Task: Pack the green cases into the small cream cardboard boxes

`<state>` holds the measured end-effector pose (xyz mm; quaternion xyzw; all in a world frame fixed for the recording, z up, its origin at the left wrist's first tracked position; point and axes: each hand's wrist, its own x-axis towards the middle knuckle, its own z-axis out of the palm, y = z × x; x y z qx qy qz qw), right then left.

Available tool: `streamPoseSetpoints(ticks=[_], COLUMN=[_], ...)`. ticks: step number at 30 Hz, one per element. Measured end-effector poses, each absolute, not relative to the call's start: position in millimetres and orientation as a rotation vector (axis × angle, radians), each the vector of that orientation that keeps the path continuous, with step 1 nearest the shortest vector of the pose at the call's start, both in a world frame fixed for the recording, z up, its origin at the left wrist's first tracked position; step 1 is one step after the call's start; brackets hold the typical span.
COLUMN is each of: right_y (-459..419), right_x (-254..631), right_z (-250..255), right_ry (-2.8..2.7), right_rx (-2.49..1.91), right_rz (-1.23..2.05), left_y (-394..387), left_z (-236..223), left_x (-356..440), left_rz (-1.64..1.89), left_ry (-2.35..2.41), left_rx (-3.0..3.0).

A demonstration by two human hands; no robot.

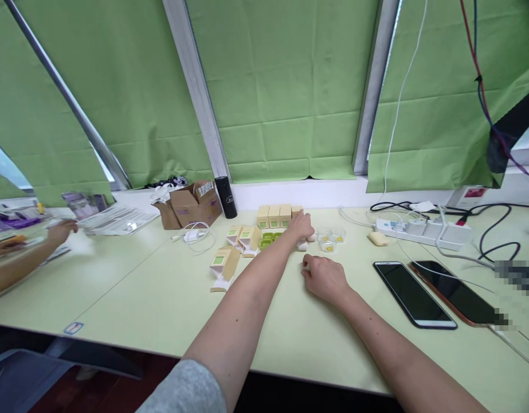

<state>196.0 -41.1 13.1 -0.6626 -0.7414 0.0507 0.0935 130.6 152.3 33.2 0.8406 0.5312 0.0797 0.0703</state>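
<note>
My left hand (302,226) reaches across to the far side of the table. Its fingers are closed at the small cream box (296,210), the rightmost of a row of such boxes (273,217). My right hand (326,277) lies on the table with its fingers curled in, and I see nothing in it. Small white pieces (302,245) lie just below my left hand. Clear little cups with yellow spots (328,243) stand to its right. Left of my forearm are a green tray (268,239), partly hidden, and several opened cream boxes with green labels (224,261).
Behind on the left stand a cardboard box (191,206) and a black bottle (226,197), near a white charger (192,235). Two phones (414,294) and a power strip (423,232) with cables lie on the right. Another person's hand (61,230) is at far left.
</note>
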Motion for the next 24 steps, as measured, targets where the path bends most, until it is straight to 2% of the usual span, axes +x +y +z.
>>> streamPoseSetpoints(ticks=[24], right_y=[-40], right_x=[196], right_z=[11], right_ry=[-2.199], right_rx=[-1.946], right_rz=[0.141], left_y=[174], left_z=[33], left_x=[136], left_rz=[0.323], left_ry=[1.514], left_rx=[2.312])
